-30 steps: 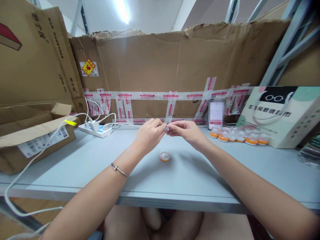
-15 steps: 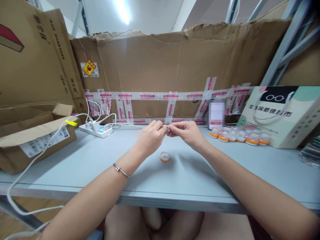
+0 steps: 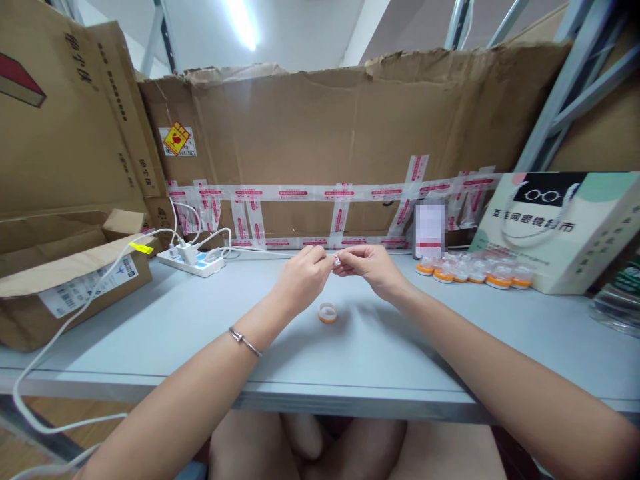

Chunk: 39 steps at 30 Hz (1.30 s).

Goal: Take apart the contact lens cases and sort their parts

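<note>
Above the middle of the table, my left hand (image 3: 306, 273) and my right hand (image 3: 367, 265) meet fingertip to fingertip. Between them is a small, shiny, clear-and-white piece (image 3: 337, 261), mostly covered by the fingers; its kind is too small to make out. Both hands are closed, pinching it from either side. Below them on the tabletop stands a small round container (image 3: 327, 313) with an orange base and clear sides. From above I look into its open top. A thin metal bracelet circles my left wrist.
Several orange-based clear containers (image 3: 475, 269) stand at the right, before a paper bag (image 3: 533, 230) and a propped phone (image 3: 430, 230). A power strip (image 3: 193, 262) with white cables and an opened carton (image 3: 75, 280) are on the left. A big cardboard box (image 3: 280, 133) walls the back.
Both hands stay together with only slight finger motion, and the small piece between them has turned a little. The view has shifted slightly; the container stays in place.
</note>
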{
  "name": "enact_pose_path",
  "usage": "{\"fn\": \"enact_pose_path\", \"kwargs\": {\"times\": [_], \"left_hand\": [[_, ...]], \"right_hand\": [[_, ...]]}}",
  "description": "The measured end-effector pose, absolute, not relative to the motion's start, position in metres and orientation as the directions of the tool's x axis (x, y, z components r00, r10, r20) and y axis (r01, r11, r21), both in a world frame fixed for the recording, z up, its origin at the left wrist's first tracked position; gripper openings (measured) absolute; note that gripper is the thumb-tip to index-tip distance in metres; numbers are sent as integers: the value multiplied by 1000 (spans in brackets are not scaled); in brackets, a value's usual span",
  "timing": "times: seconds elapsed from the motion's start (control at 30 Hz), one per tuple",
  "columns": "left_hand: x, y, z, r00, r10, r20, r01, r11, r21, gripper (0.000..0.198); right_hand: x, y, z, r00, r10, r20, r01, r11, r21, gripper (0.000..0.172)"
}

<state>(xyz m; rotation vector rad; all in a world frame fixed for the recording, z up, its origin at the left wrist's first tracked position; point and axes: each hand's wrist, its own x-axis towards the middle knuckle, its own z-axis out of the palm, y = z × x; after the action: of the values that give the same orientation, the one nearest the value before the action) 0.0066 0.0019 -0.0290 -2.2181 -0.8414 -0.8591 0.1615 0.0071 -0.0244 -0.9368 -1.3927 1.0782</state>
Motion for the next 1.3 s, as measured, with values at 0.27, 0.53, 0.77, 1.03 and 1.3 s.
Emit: {"fn": "enact_pose_path", "kwargs": {"times": [0.27,0.53,0.77,1.03,1.3], "left_hand": [[7,12,-32,521,386,762,671,-736,-86,16],[1,15,-25,426,388,817,613,-788,54,12],[0,14,-25,419,401,815,606,-791,78,9],[1,14,-24,422,421,803,602,-792,99,8],[2,13,-26,396,527,752,593,-772,229,12]], "right_hand": [[168,18,-28,-93,977,193,4,194,-981,10],[205,54,-43,164,981,106,150,82,-985,9],[221,78,-69,183,983,32,244,-14,-970,10],[223,85,-77,154,984,87,319,34,-947,15],[200,54,-44,0,968,249,258,241,-936,21]]}}
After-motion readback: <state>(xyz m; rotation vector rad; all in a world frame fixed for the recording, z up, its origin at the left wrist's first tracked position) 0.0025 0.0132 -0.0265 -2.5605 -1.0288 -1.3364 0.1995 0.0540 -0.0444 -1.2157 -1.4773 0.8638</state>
